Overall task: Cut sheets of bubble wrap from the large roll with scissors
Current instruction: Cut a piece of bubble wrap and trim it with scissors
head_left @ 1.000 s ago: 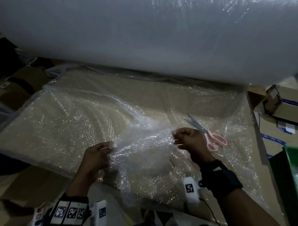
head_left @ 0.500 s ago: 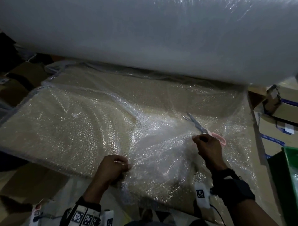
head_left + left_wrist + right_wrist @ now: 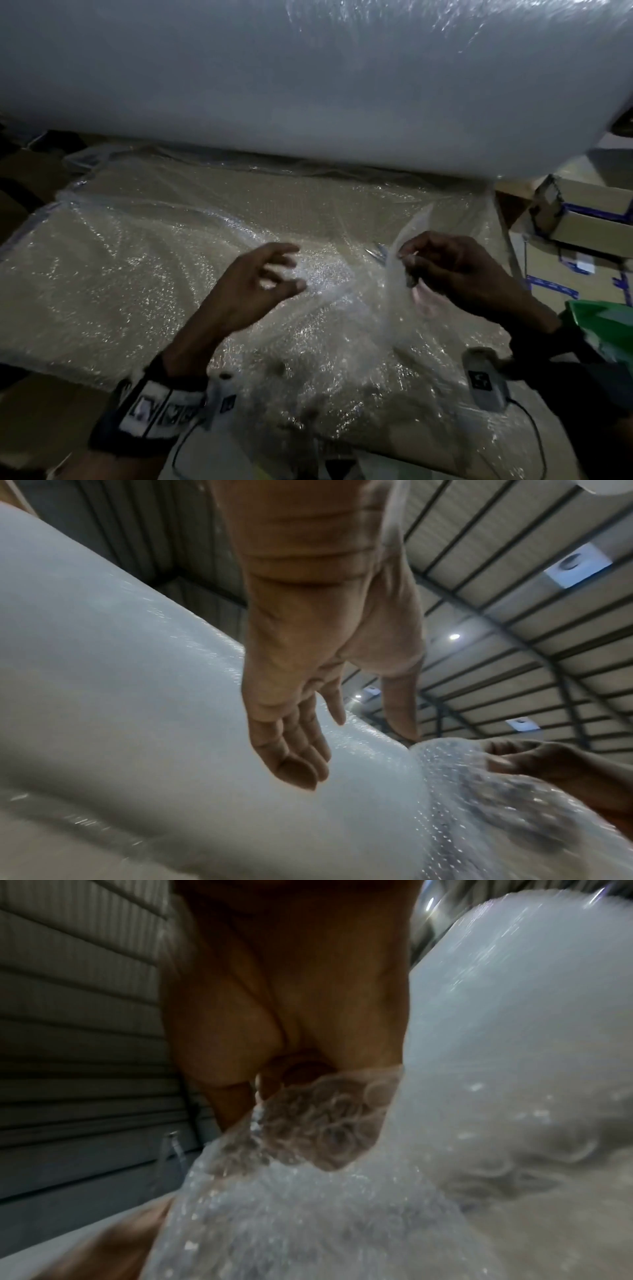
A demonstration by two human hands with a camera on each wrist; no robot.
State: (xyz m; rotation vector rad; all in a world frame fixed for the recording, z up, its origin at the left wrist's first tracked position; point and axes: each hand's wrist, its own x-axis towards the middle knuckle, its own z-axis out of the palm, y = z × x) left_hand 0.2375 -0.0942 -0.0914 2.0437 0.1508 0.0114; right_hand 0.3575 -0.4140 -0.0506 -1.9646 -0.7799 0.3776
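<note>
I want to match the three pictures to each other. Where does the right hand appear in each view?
Head view: the right hand is right of centre, pinching a raised fold of bubble wrap.
Left wrist view: it is at the right edge, behind the same fold.
Right wrist view: it fills the upper centre, fingers curled on the wrap.
Shared landmark: the large roll.

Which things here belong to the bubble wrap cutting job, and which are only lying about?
For the job:
- large bubble wrap roll
- unrolled bubble wrap sheet, a fold pinched by the right hand
- scissors, mostly hidden under the fold
- left hand, open

Lying about:
- cardboard boxes
- green bag
</note>
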